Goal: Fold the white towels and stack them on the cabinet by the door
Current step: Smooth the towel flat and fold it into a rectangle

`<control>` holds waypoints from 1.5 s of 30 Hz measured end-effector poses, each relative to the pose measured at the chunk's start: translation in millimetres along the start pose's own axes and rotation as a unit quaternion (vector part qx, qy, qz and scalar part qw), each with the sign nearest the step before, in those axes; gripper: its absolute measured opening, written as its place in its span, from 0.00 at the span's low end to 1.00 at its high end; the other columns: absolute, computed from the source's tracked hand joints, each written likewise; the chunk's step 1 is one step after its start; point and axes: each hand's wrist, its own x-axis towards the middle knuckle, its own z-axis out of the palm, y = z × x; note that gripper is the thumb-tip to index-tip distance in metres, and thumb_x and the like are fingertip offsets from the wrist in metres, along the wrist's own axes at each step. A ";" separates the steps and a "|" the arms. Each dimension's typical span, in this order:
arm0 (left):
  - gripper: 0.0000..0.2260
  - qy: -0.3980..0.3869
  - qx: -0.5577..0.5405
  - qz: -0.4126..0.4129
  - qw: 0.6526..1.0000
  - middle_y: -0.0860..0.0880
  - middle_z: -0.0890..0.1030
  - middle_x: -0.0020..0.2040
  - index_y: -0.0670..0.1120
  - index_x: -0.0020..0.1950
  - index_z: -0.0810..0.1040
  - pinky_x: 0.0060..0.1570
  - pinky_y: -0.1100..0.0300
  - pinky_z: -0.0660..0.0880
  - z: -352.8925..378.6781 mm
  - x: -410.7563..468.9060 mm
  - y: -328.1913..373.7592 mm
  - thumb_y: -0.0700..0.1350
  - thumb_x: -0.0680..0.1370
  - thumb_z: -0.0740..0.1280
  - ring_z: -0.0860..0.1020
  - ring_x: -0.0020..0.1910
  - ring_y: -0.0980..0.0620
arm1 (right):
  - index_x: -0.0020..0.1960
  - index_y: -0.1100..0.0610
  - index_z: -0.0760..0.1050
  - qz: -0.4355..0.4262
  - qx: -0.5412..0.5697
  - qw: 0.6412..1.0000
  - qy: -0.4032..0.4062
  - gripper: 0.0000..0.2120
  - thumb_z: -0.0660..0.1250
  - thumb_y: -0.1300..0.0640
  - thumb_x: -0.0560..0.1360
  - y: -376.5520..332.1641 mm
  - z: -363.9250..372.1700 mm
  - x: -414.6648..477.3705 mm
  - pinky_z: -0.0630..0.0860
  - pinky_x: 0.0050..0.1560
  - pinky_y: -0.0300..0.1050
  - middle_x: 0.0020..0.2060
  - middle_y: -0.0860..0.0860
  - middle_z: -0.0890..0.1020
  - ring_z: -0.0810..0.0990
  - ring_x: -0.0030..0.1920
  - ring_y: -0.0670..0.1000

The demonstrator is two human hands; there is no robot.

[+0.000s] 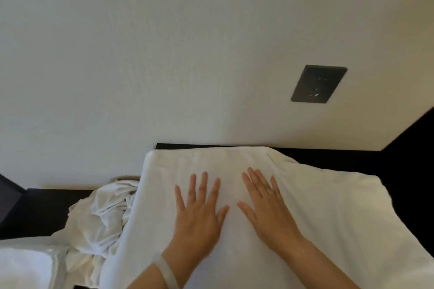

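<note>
Both hands lie flat on a large white towel (328, 206), which is spread over a dark top (352, 155) standing against the pale wall (164, 54). The left hand (199, 213) and the right hand (267, 209) are side by side near the middle of the cloth. Their fingers are straight and spread wide, palms down, so neither hand grips anything; they only press. I judge that this is for smoothing: wide fingers cover more cloth and push the air and wrinkles out, so that the next fold comes out even.

The far edge of the towel runs along the wall, which probably helps to keep it straight. Its right part lies less flat, with a raised ridge near the far corner. Just beside the towel on the left, touching it, is a crumpled white towel (103, 213), not yet folded in my judgement and kept within easy reach. At the lower left corner there is a white folded cloth (28, 263), maybe a finished piece, but I cannot tell. Whether this dark top is the cabinet by the door is also not visible.

A pale wristband (166, 270) is on the left wrist, and a dark wall socket (319, 84) is above on the right.
</note>
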 end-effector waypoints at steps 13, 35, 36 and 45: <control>0.30 -0.065 -0.005 0.014 0.998 0.46 0.67 0.76 0.52 0.76 0.67 0.67 0.34 0.59 17.6 -70.3 7.6 0.63 0.81 0.41 0.62 0.75 0.46 | 0.80 0.45 0.41 0.257 -0.028 0.966 -0.009 0.36 0.32 0.32 0.76 113.9 -8.9 -143.5 0.35 0.78 0.51 0.81 0.55 0.45 0.40 0.80 0.51; 0.29 -0.112 -0.003 0.147 0.983 0.47 0.74 0.71 0.46 0.68 0.77 0.73 0.51 0.48 13.4 -13.1 112.5 0.58 0.84 0.44 0.67 0.73 0.48 | 0.43 0.56 0.75 0.367 0.037 0.918 0.147 0.13 0.58 0.54 0.83 184.9 -89.4 -99.8 0.76 0.51 0.50 0.43 0.51 0.77 0.76 0.44 0.51; 0.26 -0.097 -0.022 0.146 0.984 0.48 0.72 0.72 0.45 0.68 0.78 0.74 0.54 0.49 4.6 -6.8 121.8 0.56 0.84 0.46 0.67 0.73 0.49 | 0.47 0.56 0.76 0.402 0.050 0.901 0.157 0.10 0.60 0.53 0.82 197.3 -94.7 -90.5 0.78 0.50 0.50 0.45 0.52 0.77 0.77 0.46 0.50; 0.19 -0.048 -0.193 0.156 0.967 0.55 0.62 0.77 0.52 0.76 0.65 0.74 0.63 0.53 -19.5 66.5 203.7 0.48 0.85 0.57 0.60 0.76 0.56 | 0.69 0.58 0.70 0.496 0.172 0.849 -0.055 0.28 0.75 0.55 0.72 224.5 -95.9 -38.6 0.78 0.57 0.47 0.61 0.55 0.76 0.78 0.59 0.55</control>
